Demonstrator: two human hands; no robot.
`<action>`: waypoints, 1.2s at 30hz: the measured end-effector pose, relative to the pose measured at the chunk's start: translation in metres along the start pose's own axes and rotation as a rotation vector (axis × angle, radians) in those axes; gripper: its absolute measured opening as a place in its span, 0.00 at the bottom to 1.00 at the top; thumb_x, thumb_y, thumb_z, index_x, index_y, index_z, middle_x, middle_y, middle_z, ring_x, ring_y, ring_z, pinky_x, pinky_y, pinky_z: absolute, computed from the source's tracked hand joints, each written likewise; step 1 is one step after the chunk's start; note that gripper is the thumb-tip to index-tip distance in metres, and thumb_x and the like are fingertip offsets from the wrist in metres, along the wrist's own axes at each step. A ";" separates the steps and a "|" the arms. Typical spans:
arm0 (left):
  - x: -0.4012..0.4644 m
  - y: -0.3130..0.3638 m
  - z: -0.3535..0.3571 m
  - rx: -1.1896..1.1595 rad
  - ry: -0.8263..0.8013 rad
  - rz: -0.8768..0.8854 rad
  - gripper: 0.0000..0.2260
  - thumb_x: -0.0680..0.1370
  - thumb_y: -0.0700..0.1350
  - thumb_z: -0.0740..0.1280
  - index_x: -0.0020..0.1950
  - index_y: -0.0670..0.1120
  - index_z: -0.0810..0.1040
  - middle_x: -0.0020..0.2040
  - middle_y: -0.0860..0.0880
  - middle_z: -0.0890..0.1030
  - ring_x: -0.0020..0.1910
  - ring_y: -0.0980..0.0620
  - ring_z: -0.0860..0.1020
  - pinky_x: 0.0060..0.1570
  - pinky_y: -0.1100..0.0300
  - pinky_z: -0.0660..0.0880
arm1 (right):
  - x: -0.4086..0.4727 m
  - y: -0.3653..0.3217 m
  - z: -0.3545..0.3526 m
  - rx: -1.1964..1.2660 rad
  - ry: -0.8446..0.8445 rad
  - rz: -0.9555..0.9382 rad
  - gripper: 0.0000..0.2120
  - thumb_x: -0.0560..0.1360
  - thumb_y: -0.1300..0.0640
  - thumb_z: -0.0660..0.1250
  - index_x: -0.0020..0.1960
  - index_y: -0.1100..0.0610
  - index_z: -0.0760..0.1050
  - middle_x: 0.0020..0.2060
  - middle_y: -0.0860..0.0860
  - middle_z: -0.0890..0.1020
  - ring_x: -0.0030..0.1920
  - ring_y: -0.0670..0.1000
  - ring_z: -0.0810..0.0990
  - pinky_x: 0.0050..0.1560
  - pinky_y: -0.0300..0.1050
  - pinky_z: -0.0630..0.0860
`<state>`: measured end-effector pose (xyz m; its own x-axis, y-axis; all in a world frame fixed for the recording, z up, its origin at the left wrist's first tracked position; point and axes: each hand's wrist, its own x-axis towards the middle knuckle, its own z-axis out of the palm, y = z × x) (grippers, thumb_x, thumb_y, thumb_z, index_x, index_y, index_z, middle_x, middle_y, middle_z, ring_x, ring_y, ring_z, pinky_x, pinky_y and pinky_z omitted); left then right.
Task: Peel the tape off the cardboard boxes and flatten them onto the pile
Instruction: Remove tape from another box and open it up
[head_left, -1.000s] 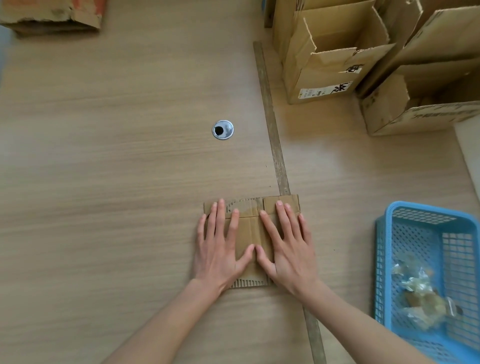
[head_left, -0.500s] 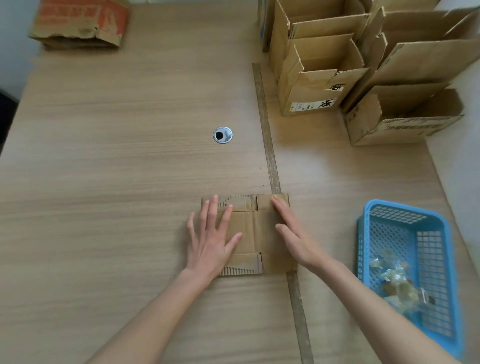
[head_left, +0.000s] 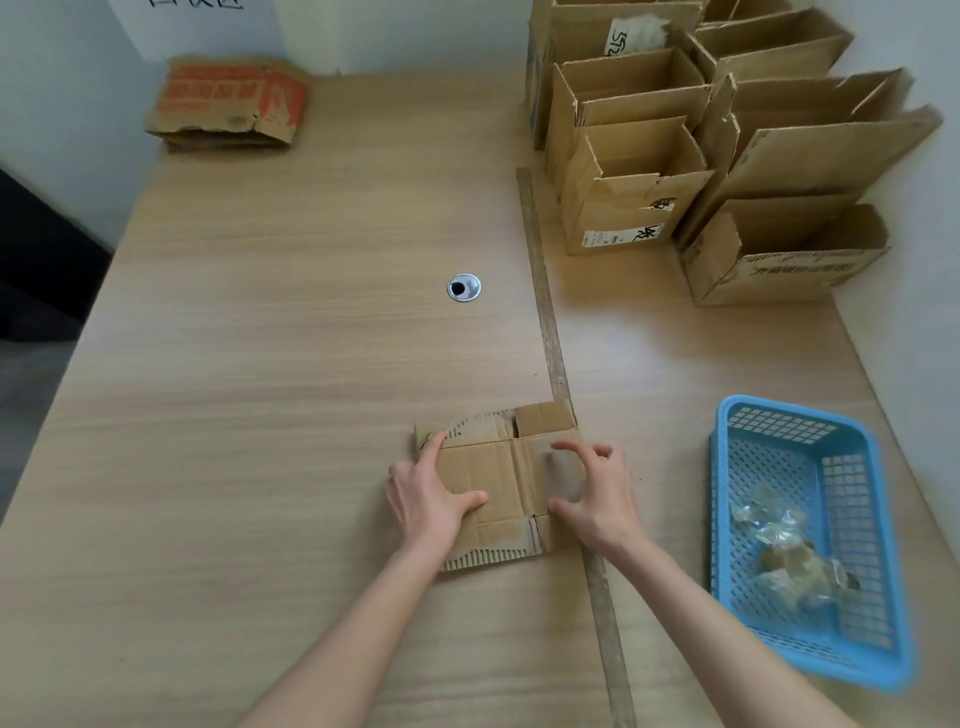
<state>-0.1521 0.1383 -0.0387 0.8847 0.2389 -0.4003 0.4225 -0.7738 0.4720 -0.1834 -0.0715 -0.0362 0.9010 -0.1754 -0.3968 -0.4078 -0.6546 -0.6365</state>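
Observation:
A small flattened cardboard box (head_left: 498, 467) lies on the wooden table (head_left: 260, 364) in front of me, its torn corrugated edge toward me. My left hand (head_left: 423, 496) grips its left edge, thumb on top. My right hand (head_left: 597, 493) curls over its right edge, thumb and fingertips bent onto the cardboard. The pile of flattened cardboard (head_left: 228, 104), with red print on top, sits at the far left corner of the table. Several open cardboard boxes (head_left: 634, 192) stand at the back right.
A blue plastic basket (head_left: 857, 649) holding crumpled tape scraps (head_left: 779, 545) sits at my right. A metal cable grommet (head_left: 463, 287) is set in the table's middle. A dull seam strip (head_left: 543, 291) runs front to back under the box's right side.
Both hands went from pressing flat on top of the cardboard to gripping its left and right edges. The camera view has tilted up, showing more of the far table.

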 end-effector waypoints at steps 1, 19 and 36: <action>-0.001 -0.002 -0.003 0.043 -0.010 0.025 0.45 0.65 0.58 0.82 0.78 0.60 0.66 0.60 0.44 0.76 0.61 0.43 0.72 0.63 0.54 0.65 | 0.000 -0.003 -0.003 -0.001 -0.027 0.015 0.32 0.68 0.59 0.79 0.65 0.38 0.71 0.59 0.50 0.68 0.62 0.54 0.70 0.61 0.44 0.71; -0.015 -0.120 -0.305 0.119 0.212 0.253 0.45 0.75 0.60 0.73 0.83 0.57 0.48 0.65 0.42 0.68 0.41 0.55 0.75 0.39 0.64 0.73 | -0.076 -0.303 0.059 -0.066 -0.002 -0.346 0.26 0.74 0.55 0.75 0.65 0.37 0.68 0.57 0.48 0.69 0.55 0.52 0.77 0.55 0.48 0.80; 0.003 -0.262 -0.617 0.003 0.378 0.285 0.43 0.75 0.59 0.74 0.82 0.58 0.51 0.61 0.45 0.65 0.56 0.44 0.76 0.54 0.48 0.79 | -0.150 -0.614 0.147 -0.180 0.101 -0.613 0.25 0.74 0.46 0.72 0.65 0.33 0.64 0.56 0.45 0.69 0.52 0.50 0.74 0.35 0.32 0.66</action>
<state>-0.1383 0.7039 0.3209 0.9753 0.2130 0.0592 0.1522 -0.8410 0.5192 -0.0904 0.4650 0.3169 0.9756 0.2068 0.0731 0.2083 -0.7693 -0.6039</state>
